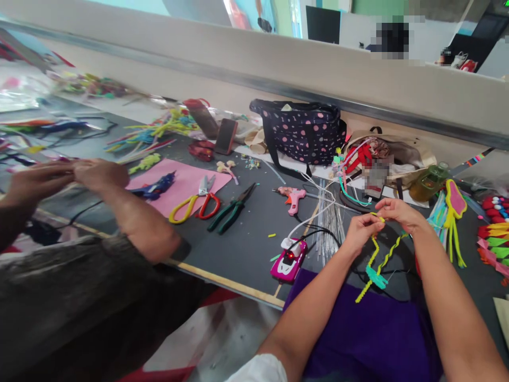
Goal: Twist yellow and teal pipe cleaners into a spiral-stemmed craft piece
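Observation:
Both my hands meet over the right side of the dark table, pinching a yellow pipe cleaner [373, 253]. My left hand [363, 231] is closed on it with thumb and fingertips, and my right hand [401, 214] pinches it just beside. Below my fingers the yellow stem hangs in twisted lengths, one of them reaching toward my right wrist. A teal fuzzy piece [376, 277] sits around the yellow stem near its lower end. Under my forearms lies a purple cloth [358, 334].
Nearby are a pink glue gun [293, 199], a magenta power strip [289, 263], wire stems [332, 228], pliers [233, 212], scissors [195, 204] and a bottle [429, 183]. A patterned bag [304, 132] stands behind. At left, a co-worker's hands [75, 178] work close by.

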The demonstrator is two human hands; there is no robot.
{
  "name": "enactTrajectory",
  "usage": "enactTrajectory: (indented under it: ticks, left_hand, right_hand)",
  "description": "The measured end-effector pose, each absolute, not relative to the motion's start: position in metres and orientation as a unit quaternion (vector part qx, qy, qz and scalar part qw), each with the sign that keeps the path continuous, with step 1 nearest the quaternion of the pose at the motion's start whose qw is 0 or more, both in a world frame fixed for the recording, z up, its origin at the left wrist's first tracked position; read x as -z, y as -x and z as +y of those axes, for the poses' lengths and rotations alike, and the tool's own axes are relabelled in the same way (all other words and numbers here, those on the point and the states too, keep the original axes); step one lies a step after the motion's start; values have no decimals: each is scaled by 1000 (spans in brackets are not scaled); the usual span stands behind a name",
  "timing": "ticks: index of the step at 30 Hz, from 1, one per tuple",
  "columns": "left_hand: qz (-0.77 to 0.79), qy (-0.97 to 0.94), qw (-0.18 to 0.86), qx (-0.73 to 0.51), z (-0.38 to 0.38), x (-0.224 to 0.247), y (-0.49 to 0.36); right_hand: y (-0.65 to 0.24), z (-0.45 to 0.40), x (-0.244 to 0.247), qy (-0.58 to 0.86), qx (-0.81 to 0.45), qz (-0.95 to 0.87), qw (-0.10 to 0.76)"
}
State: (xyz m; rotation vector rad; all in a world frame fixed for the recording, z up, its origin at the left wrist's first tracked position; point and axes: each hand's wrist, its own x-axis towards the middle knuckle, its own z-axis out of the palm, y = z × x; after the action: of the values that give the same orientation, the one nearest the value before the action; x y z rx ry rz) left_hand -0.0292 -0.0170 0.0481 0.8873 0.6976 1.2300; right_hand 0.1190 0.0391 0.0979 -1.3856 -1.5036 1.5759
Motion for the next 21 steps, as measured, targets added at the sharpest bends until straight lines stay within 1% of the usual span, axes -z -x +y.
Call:
enactTrajectory:
  ticks: [5, 9, 16, 21]
  left_hand:
    - [322, -340, 709, -527, -17, -48, 31]
    - [328, -285, 741, -511, -16, -46, 31]
    - [308, -223, 771, -510, -12, -47, 35]
    - [292, -201, 786, -506, -11, -49, 36]
  right_hand:
    - [-108, 42, -108, 502, -579, -582, 272]
    - [-97, 40, -115, 496, -544, -618, 275]
    - [-80, 27, -122, 505, -410, -694, 307]
    - [-82, 14, -122, 510, -280, -747, 324]
